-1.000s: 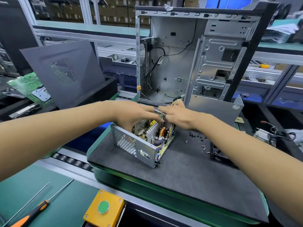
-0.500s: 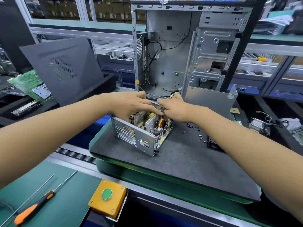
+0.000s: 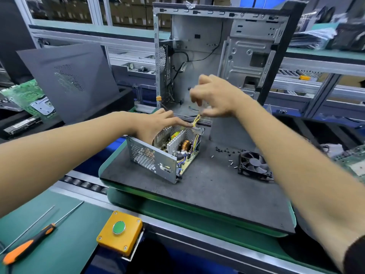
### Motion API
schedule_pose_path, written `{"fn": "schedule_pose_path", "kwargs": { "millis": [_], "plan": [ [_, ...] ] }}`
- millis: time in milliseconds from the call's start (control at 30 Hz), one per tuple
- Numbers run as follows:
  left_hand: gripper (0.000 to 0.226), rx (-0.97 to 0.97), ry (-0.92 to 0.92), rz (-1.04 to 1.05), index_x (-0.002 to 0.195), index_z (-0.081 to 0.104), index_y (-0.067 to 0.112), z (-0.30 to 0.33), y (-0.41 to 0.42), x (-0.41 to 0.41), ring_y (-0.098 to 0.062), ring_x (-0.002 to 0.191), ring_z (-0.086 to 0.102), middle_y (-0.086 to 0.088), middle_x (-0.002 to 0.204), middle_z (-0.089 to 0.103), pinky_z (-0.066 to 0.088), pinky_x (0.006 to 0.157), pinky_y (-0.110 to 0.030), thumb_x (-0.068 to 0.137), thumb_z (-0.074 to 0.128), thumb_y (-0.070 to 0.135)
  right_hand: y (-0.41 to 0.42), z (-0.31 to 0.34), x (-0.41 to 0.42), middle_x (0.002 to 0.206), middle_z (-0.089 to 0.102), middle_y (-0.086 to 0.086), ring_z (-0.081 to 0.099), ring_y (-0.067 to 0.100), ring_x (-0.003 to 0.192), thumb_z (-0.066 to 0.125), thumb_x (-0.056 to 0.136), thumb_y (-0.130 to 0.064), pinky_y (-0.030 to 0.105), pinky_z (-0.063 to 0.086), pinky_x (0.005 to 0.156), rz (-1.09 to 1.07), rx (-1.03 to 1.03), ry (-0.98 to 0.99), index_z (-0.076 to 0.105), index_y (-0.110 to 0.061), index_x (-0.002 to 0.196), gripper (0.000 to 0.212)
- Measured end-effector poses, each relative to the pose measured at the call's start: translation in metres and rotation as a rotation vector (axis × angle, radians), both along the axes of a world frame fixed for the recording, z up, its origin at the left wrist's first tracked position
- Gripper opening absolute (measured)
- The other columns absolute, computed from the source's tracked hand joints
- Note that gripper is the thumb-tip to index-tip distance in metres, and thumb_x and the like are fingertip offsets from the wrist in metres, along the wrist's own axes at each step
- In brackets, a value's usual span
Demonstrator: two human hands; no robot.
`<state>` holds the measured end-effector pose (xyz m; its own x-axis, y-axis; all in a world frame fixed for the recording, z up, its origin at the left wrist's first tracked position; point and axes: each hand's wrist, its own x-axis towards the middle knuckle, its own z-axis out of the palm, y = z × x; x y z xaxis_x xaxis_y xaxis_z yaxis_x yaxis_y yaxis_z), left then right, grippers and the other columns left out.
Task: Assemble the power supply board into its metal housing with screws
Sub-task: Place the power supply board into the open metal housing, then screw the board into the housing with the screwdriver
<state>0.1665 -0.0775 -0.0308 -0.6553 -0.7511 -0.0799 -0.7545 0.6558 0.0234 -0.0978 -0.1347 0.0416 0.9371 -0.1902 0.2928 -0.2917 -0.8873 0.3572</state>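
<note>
The yellow wire bundle [image 3: 196, 119] is pinched by the blurred right hand [image 3: 214, 97] while the metal housing [image 3: 152, 157] is pressed flat-fingered by the left hand [image 3: 156, 125]; wires could be trapped under the power supply board [image 3: 182, 149].

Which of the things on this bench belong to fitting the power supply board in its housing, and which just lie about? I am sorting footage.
In use: metal housing, power supply board, yellow wires, loose screws, screwdriver.

Lying about: fan, computer case, grey side panel, yellow button box.
</note>
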Motion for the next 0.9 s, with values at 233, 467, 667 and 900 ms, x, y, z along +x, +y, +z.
{"fn": "schedule_pose_path", "kwargs": {
  "millis": [233,467,667,900],
  "plan": [
    [0.121,-0.009,0.047,0.096,0.149,0.007,0.063,-0.007,0.006,-0.001,-0.022,0.105,0.033,0.004,0.116,0.033,0.035,0.09,-0.039,0.052,0.079,0.075,0.028,-0.042,-0.013,0.083,0.055,-0.003,0.052,0.024,0.083,0.056,0.076,-0.035,0.039,0.045,0.075,-0.209,0.362,-0.621,0.061,-0.012,0.091,0.028],
    [0.124,0.021,0.041,0.095,0.157,0.004,0.057,-0.004,0.013,-0.001,-0.02,0.123,0.031,0.001,0.136,0.031,0.03,0.105,-0.038,0.066,0.087,0.064,0.042,-0.059,-0.027,0.086,0.066,0.0,0.056,0.021,0.081,0.053,0.08,-0.015,0.045,0.049,0.08,-0.233,0.388,-0.444,0.059,-0.014,0.095,0.016],
    [0.096,0.199,0.172,0.196,0.146,0.022,0.071,0.017,0.026,0.022,-0.012,0.147,0.022,0.019,0.149,0.017,0.034,0.119,-0.038,0.074,0.084,0.06,0.053,-0.067,-0.043,0.094,0.062,-0.001,0.052,0.019,0.087,0.056,0.085,-0.007,0.042,0.048,0.079,-0.256,0.434,-0.255,0.057,-0.014,0.101,0.017],
    [0.059,0.049,0.301,0.32,0.146,0.04,0.054,0.012,0.061,0.031,-0.018,0.131,0.037,0.001,0.134,0.037,0.034,0.115,-0.039,0.09,0.058,0.063,0.084,-0.072,-0.025,0.095,0.064,0.008,0.054,0.029,0.092,0.059,0.086,-0.006,0.043,0.045,0.081,-0.185,0.36,-0.221,0.061,-0.007,0.1,0.014]
  ]
}}
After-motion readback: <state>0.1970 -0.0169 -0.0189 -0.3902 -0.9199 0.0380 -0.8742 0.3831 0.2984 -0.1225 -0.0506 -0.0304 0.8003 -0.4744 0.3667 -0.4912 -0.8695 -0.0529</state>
